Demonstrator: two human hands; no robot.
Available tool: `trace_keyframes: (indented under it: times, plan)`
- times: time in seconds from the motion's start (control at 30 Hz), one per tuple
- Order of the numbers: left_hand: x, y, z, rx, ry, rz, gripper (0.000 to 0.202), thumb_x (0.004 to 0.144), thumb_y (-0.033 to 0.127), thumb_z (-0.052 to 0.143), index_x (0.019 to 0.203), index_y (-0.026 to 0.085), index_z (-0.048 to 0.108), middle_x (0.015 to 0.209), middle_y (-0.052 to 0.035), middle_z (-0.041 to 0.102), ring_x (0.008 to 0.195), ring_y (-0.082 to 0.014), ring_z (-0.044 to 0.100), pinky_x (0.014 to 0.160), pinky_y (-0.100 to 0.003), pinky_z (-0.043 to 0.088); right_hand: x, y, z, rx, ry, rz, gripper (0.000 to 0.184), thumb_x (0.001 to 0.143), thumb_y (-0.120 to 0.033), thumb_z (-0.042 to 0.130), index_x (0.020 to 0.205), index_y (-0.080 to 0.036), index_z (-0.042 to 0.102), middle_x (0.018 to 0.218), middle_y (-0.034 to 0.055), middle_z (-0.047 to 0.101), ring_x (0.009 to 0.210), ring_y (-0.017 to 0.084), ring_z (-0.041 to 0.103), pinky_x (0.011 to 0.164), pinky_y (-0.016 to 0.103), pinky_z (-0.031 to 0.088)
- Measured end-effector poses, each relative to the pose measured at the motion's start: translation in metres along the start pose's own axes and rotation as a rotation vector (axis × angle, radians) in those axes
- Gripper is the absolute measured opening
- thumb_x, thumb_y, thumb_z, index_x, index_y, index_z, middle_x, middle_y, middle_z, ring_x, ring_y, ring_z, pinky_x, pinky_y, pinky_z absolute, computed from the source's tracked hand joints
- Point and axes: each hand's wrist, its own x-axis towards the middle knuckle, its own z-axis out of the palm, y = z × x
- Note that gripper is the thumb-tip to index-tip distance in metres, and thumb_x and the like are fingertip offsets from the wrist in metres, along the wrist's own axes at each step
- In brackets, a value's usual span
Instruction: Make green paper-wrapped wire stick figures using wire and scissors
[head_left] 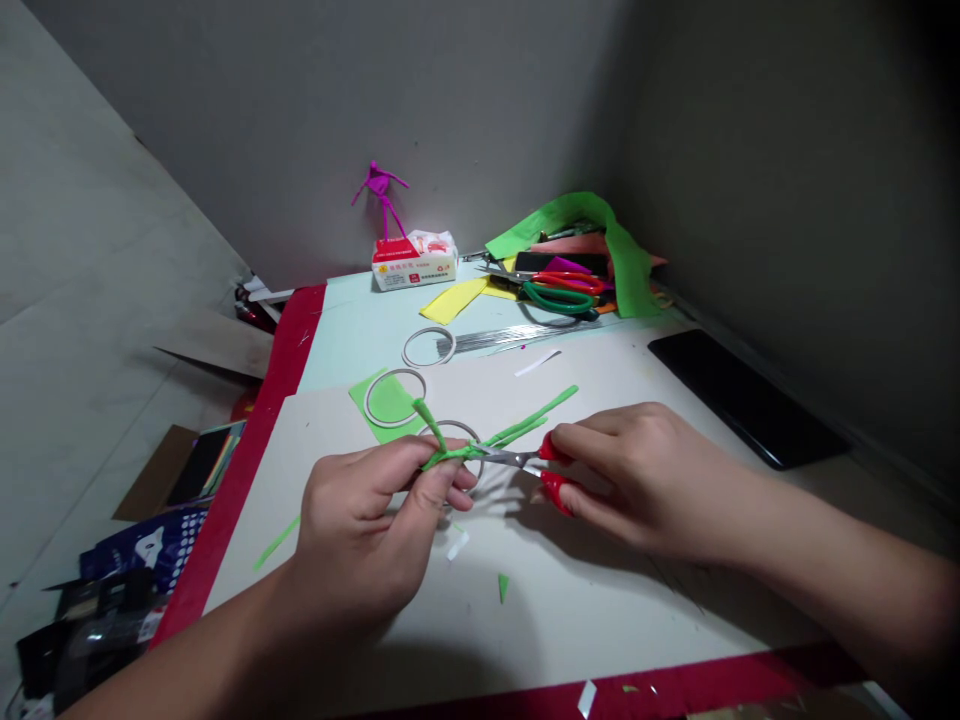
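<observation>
Pinched between the thumb and fingers of my left hand [382,510] is a green paper-wrapped figure [525,425] with thin limbs sticking out. My right hand [637,470] grips small scissors [553,478] by their red handles, and the blades are partly apart. Their tips touch or overlap the green figure just beside my left fingertips; whether paper lies between the blades I cannot tell. Behind my left fingers a white tape ring [454,428] lies on the table. A second tape ring [370,405] rests on a green paper square [390,432].
A purple figure [380,187] stands on a white-and-red packet [415,265]. Green-handled scissors [559,298] lie by a green paper strip [634,270], near thin wires [517,338]. A black phone [739,395] is at right. Paper scraps [503,588] dot the table [600,620].
</observation>
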Motion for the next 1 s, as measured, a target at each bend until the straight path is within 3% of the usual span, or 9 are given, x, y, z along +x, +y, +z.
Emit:
trace_keyframes:
  times: [0.2, 0.4, 0.47, 0.53, 0.63, 0.67, 0.83, 0.9, 1.0]
  plan:
    - [0.002, 0.002, 0.000, 0.017, 0.021, 0.061, 0.022, 0.084, 0.010, 0.058, 0.068, 0.020, 0.069, 0.069, 0.0027, 0.074, 0.063, -0.0079, 0.068, 0.062, -0.015, 0.053, 0.002, 0.000, 0.002, 0.029, 0.012, -0.003, 0.012, 0.083, -0.023, 0.051, 0.072, -0.019, 0.052, 0.060, 0.0007, 0.054, 0.050, 0.012, 0.043, 0.051, 0.026, 0.027]
    - [0.003, 0.004, -0.001, -0.078, 0.010, -0.063, 0.023, 0.084, 0.010, 0.058, 0.066, 0.019, 0.069, 0.062, 0.0042, 0.072, 0.057, -0.0070, 0.066, 0.057, -0.014, 0.051, 0.001, 0.001, -0.002, 0.228, 0.057, -0.074, 0.012, 0.083, -0.020, 0.053, 0.071, -0.019, 0.053, 0.054, -0.0026, 0.051, 0.047, 0.010, 0.041, 0.049, 0.023, 0.030]
    - [0.004, 0.005, 0.000, -0.125, 0.004, -0.102, 0.022, 0.084, 0.010, 0.057, 0.067, 0.018, 0.069, 0.061, 0.0039, 0.071, 0.054, -0.0067, 0.065, 0.054, -0.013, 0.050, 0.000, 0.003, -0.001, 0.293, 0.217, -0.094, 0.012, 0.081, -0.017, 0.055, 0.070, -0.019, 0.053, 0.051, -0.0049, 0.047, 0.044, 0.009, 0.040, 0.046, 0.023, 0.030]
    - [0.005, 0.004, 0.002, -0.161, -0.021, -0.115, 0.022, 0.084, 0.010, 0.057, 0.068, 0.017, 0.069, 0.062, 0.0029, 0.071, 0.055, -0.0069, 0.065, 0.053, -0.013, 0.050, -0.001, 0.005, 0.001, 0.334, 0.525, -0.022, 0.011, 0.081, -0.015, 0.060, 0.072, -0.020, 0.055, 0.055, -0.0042, 0.050, 0.048, 0.009, 0.046, 0.048, 0.022, 0.036]
    - [0.004, 0.002, 0.007, -0.178, -0.102, -0.118, 0.022, 0.086, 0.013, 0.055, 0.069, 0.016, 0.069, 0.063, 0.0011, 0.070, 0.056, -0.0086, 0.065, 0.053, -0.015, 0.049, 0.000, 0.006, 0.007, 0.416, 0.858, 0.135, 0.017, 0.078, -0.015, 0.069, 0.091, -0.022, 0.061, 0.080, 0.0014, 0.063, 0.075, 0.016, 0.063, 0.067, 0.027, 0.049]
    - [0.003, 0.001, 0.009, -0.176, -0.139, -0.122, 0.022, 0.087, 0.014, 0.054, 0.069, 0.016, 0.069, 0.063, 0.0005, 0.070, 0.056, -0.0093, 0.065, 0.052, -0.016, 0.049, 0.000, 0.006, 0.008, 0.443, 0.858, 0.138, 0.024, 0.077, -0.015, 0.070, 0.098, -0.022, 0.061, 0.087, 0.0030, 0.065, 0.082, 0.018, 0.065, 0.072, 0.028, 0.051]
    - [0.004, -0.002, 0.014, -0.235, -0.246, -0.211, 0.024, 0.088, 0.019, 0.053, 0.071, 0.015, 0.070, 0.061, -0.0018, 0.068, 0.055, -0.0116, 0.063, 0.053, -0.021, 0.049, 0.002, 0.003, 0.010, 0.532, 0.487, -0.036, 0.029, 0.079, -0.003, 0.056, 0.105, -0.017, 0.060, 0.090, 0.0059, 0.070, 0.072, 0.013, 0.067, 0.064, 0.022, 0.055]
    - [0.008, -0.003, 0.013, -0.349, -0.254, -0.303, 0.019, 0.087, 0.019, 0.055, 0.075, 0.014, 0.070, 0.064, -0.0027, 0.069, 0.056, -0.0117, 0.063, 0.055, -0.021, 0.051, 0.003, 0.002, 0.009, 0.559, 0.448, 0.002, 0.031, 0.078, -0.002, 0.054, 0.104, -0.016, 0.061, 0.086, 0.0054, 0.071, 0.072, 0.013, 0.068, 0.064, 0.021, 0.055]
    - [0.015, -0.006, 0.008, -0.556, -0.238, -0.444, 0.009, 0.082, 0.019, 0.064, 0.082, 0.012, 0.070, 0.065, -0.0029, 0.070, 0.058, -0.0115, 0.065, 0.058, -0.020, 0.052, 0.007, 0.002, 0.009, 0.695, 0.475, 0.204, 0.021, 0.078, -0.007, 0.060, 0.097, -0.016, 0.064, 0.080, 0.0036, 0.071, 0.071, 0.013, 0.067, 0.066, 0.020, 0.056]
